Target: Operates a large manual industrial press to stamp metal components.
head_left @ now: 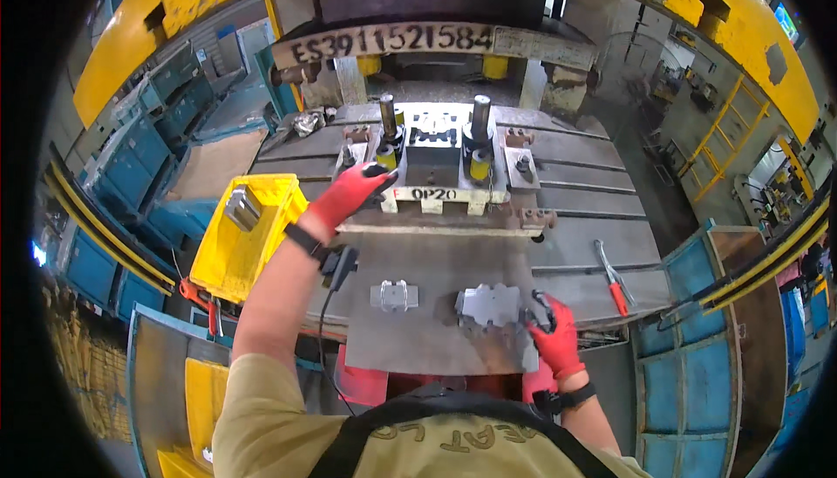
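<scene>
My left hand (pixel 353 194), in a red glove with dark fingertips, reaches over the front left corner of the press die (pixel 433 164). Its fingers are stretched toward the left guide post and hold nothing I can see. My right hand (pixel 555 338), gloved the same way, is just right of a flat notched metal plate (pixel 490 305), fingers apart; I cannot tell whether they touch it. A smaller metal piece with a raised outline (pixel 395 296) lies to the left on the grey metal sheet (pixel 436 347). A formed metal part (pixel 431 135) sits at the back of the die.
A yellow bin (pixel 212 256) with a shiny metal block (pixel 243 208) stands left of the die. Red-handled pliers (pixel 610 277) lie on the slotted press bed (pixel 580 256) at right. A dark cable (pixel 324 347) hangs near my left forearm. The press ram (pixel 436 42) is overhead.
</scene>
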{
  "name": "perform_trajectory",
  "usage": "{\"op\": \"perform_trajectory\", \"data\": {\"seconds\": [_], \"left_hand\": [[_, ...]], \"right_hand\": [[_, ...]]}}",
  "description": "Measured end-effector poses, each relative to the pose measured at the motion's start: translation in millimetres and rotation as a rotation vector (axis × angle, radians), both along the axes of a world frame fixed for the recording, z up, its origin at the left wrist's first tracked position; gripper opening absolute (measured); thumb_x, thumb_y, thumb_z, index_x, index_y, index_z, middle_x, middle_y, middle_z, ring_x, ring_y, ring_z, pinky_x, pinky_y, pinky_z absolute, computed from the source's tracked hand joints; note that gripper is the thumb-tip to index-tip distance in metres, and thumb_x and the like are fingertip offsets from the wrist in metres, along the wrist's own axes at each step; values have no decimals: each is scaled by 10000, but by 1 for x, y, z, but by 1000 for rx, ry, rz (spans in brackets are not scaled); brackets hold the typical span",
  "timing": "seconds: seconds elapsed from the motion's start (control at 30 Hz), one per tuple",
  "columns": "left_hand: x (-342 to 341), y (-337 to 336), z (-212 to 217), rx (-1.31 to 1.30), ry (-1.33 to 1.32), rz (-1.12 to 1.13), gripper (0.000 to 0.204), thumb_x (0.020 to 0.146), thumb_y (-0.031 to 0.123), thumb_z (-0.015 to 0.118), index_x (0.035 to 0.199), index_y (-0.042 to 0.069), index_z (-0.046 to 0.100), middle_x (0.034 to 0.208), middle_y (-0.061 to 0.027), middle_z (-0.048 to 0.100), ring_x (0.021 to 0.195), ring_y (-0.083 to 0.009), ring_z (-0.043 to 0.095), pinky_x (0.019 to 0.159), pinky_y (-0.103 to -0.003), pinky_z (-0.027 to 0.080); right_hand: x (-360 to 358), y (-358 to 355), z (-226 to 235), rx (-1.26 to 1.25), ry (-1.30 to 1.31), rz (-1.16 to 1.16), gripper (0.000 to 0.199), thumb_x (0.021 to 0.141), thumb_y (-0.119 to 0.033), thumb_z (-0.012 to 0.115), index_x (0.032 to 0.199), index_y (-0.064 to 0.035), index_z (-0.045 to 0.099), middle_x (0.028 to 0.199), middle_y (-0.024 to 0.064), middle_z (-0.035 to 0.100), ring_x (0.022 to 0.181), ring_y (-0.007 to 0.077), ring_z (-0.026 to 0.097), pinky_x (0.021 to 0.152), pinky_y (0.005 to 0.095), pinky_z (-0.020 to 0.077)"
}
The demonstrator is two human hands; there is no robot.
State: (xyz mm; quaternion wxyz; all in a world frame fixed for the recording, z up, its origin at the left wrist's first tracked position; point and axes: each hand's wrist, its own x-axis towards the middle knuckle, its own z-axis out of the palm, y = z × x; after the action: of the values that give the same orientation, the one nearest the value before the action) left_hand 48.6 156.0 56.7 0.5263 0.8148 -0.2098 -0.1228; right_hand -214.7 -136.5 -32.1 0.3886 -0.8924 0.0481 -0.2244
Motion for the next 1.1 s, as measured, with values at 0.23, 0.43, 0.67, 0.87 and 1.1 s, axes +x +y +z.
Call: {"op": "perform_trajectory", "data": {"seconds": [0.23,0.43,0.67,0.87,1.1], "left_hand": [[100,-63,8,544,-432,302,424,714,336,563,951,-11,507,906,-201,560,860,-310,533,735,-333,413],[136,-72,9,1142,-670,-34,272,752,251,450,856,38,584,869,-195,568,836,-331,543,729,-358,431],[177,-36,-7,589,-537,243,263,757,267,474,769,26,580,761,-175,578,725,-299,562,644,-350,441],[172,-57,3,103,-399,370,192,699,218,564,724,28,557,659,-126,573,612,-232,541,569,-334,411],[140,-80,44,149,-700,387,178,686,184,567,732,14,545,686,-168,576,668,-298,566,584,-349,433]], "right_hand": [[-7,18,-7,70,20,33,394,640,-147,625,1008,-50,525,1012,110,533,945,283,480,829,344,372],[-13,23,-14,90,23,-27,479,614,-212,648,1038,-50,496,1022,125,519,959,295,466,849,376,349],[-6,30,-10,94,-2,-9,450,607,-166,638,1026,-58,516,1008,120,531,952,288,473,841,359,361],[-1,25,1,50,8,4,446,608,-184,636,1016,-52,516,1007,121,532,945,290,477,840,370,360],[-4,24,-2,21,0,34,423,625,-201,625,1001,-40,515,991,131,535,927,307,482,847,381,357]]}}
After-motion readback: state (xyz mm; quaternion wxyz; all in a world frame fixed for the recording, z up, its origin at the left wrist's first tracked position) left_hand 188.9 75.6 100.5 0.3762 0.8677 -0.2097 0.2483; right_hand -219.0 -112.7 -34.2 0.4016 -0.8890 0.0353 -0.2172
